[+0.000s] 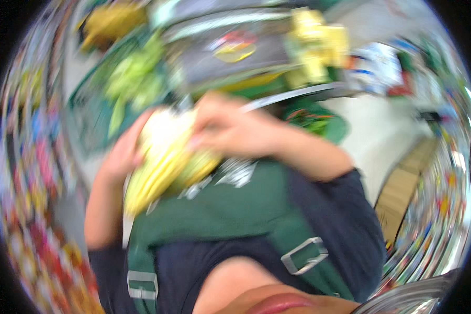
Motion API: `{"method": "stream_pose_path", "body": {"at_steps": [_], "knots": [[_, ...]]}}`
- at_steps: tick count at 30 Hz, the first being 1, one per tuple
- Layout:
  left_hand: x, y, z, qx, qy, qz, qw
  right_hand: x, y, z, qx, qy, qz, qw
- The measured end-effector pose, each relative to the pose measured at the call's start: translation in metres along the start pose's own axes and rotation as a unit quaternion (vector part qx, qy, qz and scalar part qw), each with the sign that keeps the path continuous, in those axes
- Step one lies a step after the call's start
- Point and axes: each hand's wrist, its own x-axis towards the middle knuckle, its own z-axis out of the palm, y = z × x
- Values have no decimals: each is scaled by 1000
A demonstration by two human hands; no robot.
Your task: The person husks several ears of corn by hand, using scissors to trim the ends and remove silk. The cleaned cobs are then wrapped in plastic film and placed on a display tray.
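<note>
The picture is blurred by motion. My left hand [127,147] holds the left side of a long, pale yellow vegetable [163,157], perhaps a napa cabbage, which lies tilted against the front of my green apron [227,208]. My right hand [231,129] is at its upper right side with fingers bent; whether they pinch the vegetable or a wrapping is too blurred to tell. Shiny clear material, probably plastic film [237,172], shows below my right hand. A second yellow part [198,168] lies beside the vegetable, under the right fingers.
A green basket [80,98] with light green leafy vegetables [131,78] stands at the left front. Ahead is a grey-topped case or counter [204,59], with pale yellow items [318,47] at its right. A round green container [337,125] stands right. Packed shelves line both sides; cardboard boxes [400,188] stand right.
</note>
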Motion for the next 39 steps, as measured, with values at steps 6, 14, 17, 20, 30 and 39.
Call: {"method": "stream_pose_path", "body": {"at_steps": [6, 14, 17, 20, 30, 39], "knots": [[1, 33, 31, -197, 38, -81, 976, 12, 15, 5, 151, 17, -38, 988], [-12, 29, 28, -227, 26, -28, 973, 18, 22, 17, 237, 6, 110, 965], [-14, 13, 14, -213, 66, -73, 972, 26, 14, 18, 129, 33, 49, 990], [-24, 0, 8, -133, 79, 3, 988, 28, 9, 4, 345, 255, -42, 902], [-41, 10, 17, -15, 110, -8, 994, 40, 1, 28, 205, -20, 216, 954], [-48, 26, 32, 20, 142, -12, 990, 66, -6, -15, 332, 255, 137, 898]]}}
